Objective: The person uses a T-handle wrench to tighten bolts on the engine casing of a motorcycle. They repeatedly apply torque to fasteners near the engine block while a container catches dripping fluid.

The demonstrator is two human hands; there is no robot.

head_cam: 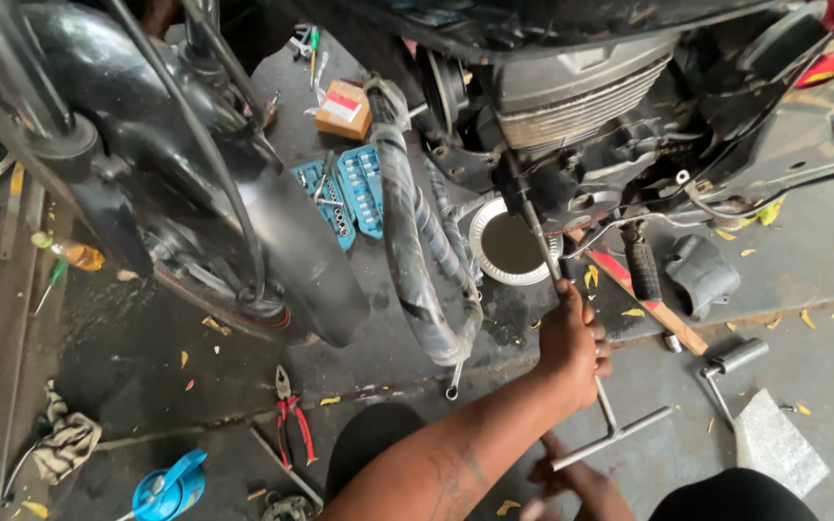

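From the head camera, the left hand (573, 340) is clamped in a fist around the slim metal shaft of a T-handle wrench (581, 357). From the fist the shaft runs up and away into the underside of the motorcycle engine (571, 106), and down toward the person it ends in a crossbar just below and to the right of the knuckles. The right hand (564, 482) sits lower, close under the crossbar's near end, blurred and partly cut off by the frame edge, so whether its fingers are closed or spread cannot be told. Just beyond the left hand, up and to its left, a round metal pan (509, 246) lies on the floor beneath the engine. Left of the fist hangs a looped black tube (417, 260), with a small spanner (453, 381) on the floor below it. Further left are red-handled pliers (293, 417), and beyond them, up past the tube, an open blue socket set (347, 193). To the right of the hand lie a wooden strip with a red end (653, 307), a black footpeg (641, 268) and a dark cover piece (705, 275); nearer the person on that side rests a short metal handle tool (731, 362). At far left the front tyre and mudguard (282, 232) fill the view.
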